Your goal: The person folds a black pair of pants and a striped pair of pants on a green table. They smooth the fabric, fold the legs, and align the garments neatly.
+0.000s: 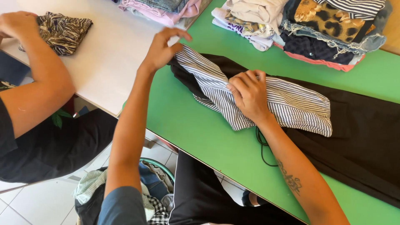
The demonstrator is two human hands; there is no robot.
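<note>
1. The green desk (191,125) carries our work; a black garment (358,137) lies spread across its right half, its long axis running from upper left to lower right, one end trailing off the near edge of the desk.
2. On top of the black cloth lies the striped garment (291,104), white with thin dark lines. Its long axis follows the same diagonal, and the narrower, twisted end points up and left toward the white desk (108,62).
3. Our left hand (164,48) pinches that upper-left end between thumb and fingers, the other fingers loosely spread. Our right hand (249,95) is curled down on the middle of the striped cloth, fingers bunched into a fold, pressing it to the black layer beneath.
4. In our judgement the main risk is the twist: with the cloth wrung between the two hands, any fold would likely set crooked. The hanging black end could also drag both layers toward the floor.
5. Stacks of folded clothes (316,29) sit at the far edge of the green desk, well apart from our hands.
6. A second person's hand (18,23) rests on a zebra-print piece (64,31) on the white desk.
7. A thin black cord (262,150) loops beside our right wrist and could snag.
</note>
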